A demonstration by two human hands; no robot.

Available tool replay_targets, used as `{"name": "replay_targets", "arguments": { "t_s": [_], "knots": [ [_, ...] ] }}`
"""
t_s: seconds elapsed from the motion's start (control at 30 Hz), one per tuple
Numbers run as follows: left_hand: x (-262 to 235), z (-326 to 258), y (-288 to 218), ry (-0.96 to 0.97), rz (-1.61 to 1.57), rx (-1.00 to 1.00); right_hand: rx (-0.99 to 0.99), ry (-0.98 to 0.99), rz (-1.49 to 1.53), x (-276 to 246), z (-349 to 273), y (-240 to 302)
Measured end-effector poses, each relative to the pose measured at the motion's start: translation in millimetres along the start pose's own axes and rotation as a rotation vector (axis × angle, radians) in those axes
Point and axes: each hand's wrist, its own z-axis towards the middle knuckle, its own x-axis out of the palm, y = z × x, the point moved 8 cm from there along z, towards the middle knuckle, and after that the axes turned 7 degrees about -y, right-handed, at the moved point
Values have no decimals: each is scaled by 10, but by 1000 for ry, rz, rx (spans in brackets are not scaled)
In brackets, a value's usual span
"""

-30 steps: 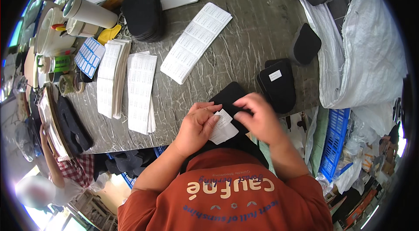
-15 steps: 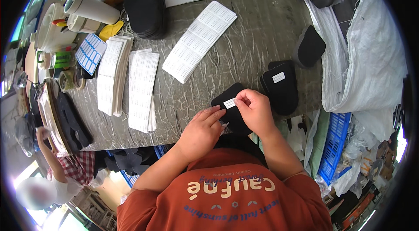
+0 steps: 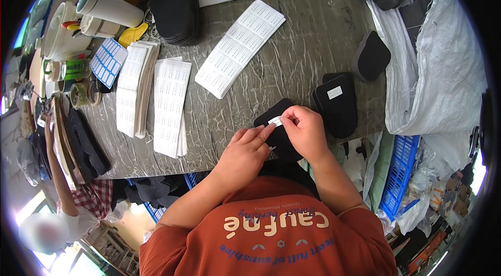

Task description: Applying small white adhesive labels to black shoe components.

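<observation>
A small white label (image 3: 274,121) lies at the upper part of a black rounded pad (image 3: 280,143) at the table's near edge. Thumb and forefinger of my right hand (image 3: 304,131) pinch the label's right end. My left hand (image 3: 244,152) rests over the pad's left side, its fingers stretched out and the fingertips touching the label's left end. The hands cover part of the pad. Just to the right, a stack of similar black pads (image 3: 336,114) has a white label (image 3: 334,92) on its top piece.
Label sheets (image 3: 240,49) lie in the middle, with label stacks (image 3: 171,104) to the left. Black pads (image 3: 173,12) are piled farther back. A white woven sack (image 3: 443,67) stands right, above a blue crate (image 3: 401,171). Another person's arm (image 3: 61,177) shows at far left.
My left fingertips have slid slightly right onto the label, covering more of it. My right hand keeps its pinch. At far left, the other person's arm reaches farther up.
</observation>
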Motion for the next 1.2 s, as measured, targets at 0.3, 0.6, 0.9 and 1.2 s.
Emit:
{"name": "replay_targets", "arguments": {
  "t_s": [0.3,0.6,0.9,1.2],
  "knots": [
    [64,-3,-19,28,101,-3,106,-85,20,-20,1,-80],
    [32,-60,33,63,-4,-34,-255,-235,-242,-136,38,177],
    [83,-168,195,57,-168,-65,26,-237,-200,-939,252,-47],
    [-39,-114,323,-140,-544,-302,52,207,204,-140,-207,172]
  ]
}}
